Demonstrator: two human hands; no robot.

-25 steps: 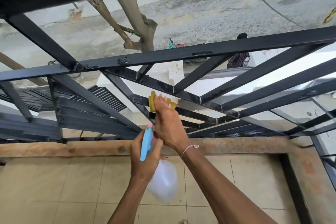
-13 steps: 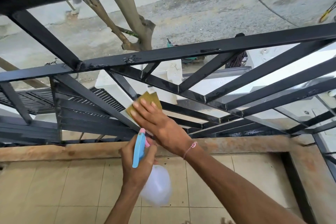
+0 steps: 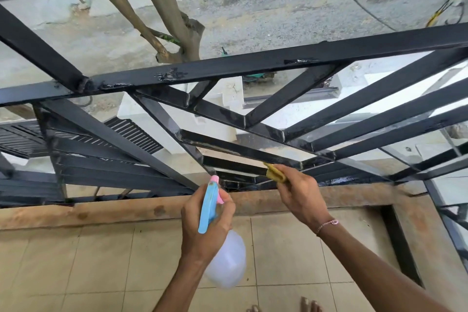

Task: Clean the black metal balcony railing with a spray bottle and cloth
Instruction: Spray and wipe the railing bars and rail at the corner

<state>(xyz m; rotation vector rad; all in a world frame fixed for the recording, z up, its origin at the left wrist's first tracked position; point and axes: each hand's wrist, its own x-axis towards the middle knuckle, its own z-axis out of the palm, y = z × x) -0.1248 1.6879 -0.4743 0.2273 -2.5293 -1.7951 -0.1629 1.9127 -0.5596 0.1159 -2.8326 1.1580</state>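
We see wide gaps between the upper slanted bars of the black metal balcony railing [image 3: 253,63]; low down (near the brown stone ledge [image 3: 126,208]) they narrow and block passage.

Yellow cloth [image 3: 276,173] against black railing [image 3: 253,63]

The right hand [image 3: 300,192] slid the cloth [image 3: 275,173] rightward, lower.

A black railing [image 3: 253,63], a yellow cloth [image 3: 276,174], a blue-and-pink-headed translucent white spray bottle [image 3: 228,258] and beige floor tiles [image 3: 76,261] are seen.
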